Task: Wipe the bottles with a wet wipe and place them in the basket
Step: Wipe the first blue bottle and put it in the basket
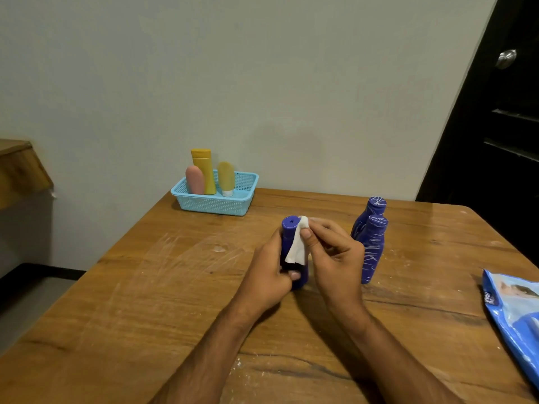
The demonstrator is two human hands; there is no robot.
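Observation:
My left hand (269, 271) grips a blue bottle (290, 228) upright at the middle of the wooden table. My right hand (332, 255) presses a white wet wipe (297, 249) against the bottle's upper side, just below its cap. Two more blue bottles with white scribble marks stand to the right, one (372, 252) in front of the other (374, 207). A light blue basket (204, 204) sits at the table's far edge by the wall and holds a pink bottle (194, 179), a tall yellow bottle (204, 170) and a small yellow bottle (226, 177).
A blue wet-wipe pack (516, 313) lies at the table's right edge. The table (145, 287) has white scratch marks left of my hands. A dark door (495, 126) stands at the right, and a wooden ledge (20, 167) juts out at the left.

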